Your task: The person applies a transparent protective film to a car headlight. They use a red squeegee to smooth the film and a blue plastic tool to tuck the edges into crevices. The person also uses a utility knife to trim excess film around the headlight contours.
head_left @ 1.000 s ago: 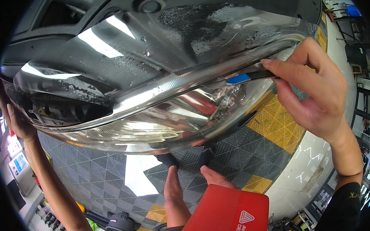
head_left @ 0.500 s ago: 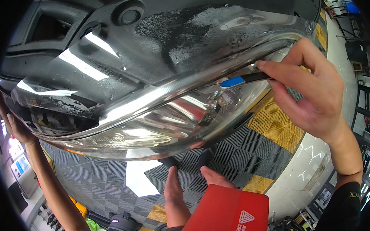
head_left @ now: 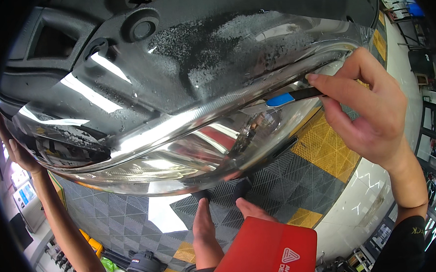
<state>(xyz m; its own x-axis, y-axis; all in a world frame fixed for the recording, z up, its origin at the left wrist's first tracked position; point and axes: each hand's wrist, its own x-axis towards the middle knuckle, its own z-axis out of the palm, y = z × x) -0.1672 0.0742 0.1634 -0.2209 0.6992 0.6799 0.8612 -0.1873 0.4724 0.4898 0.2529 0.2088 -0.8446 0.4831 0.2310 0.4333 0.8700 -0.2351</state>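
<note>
the right hand [head_left: 372,110] has its grip pinched narrow on a slim blade tool [head_left: 280,99], thumb and fingers closing on the dark end of its handle. the tool lies to the left of that grip, its long axis running nearly left to right, with the blue part and thin tip pointing left and a little nearer. the tip sits close over the long upper edge of the headlight [head_left: 180,160]; whether it touches there, i cannot tell. this edge climbs from near left to far right, so the tool lies at a slant to it.

on the far side of the edge, a wet clear film [head_left: 123,109] spreads over dark trim [head_left: 60,38], with whitish patches and droplets showing.

the left hand [head_left: 24,156] is at the far left end of the headlight, well apart from the tool; its fingertips are lost in shadow, so i cannot tell how its grip stands. the right hand is clearly the nearer one to the tool.

below, a white sheet [head_left: 165,212] lies on grey and yellow floor tiles [head_left: 118,205].
</note>
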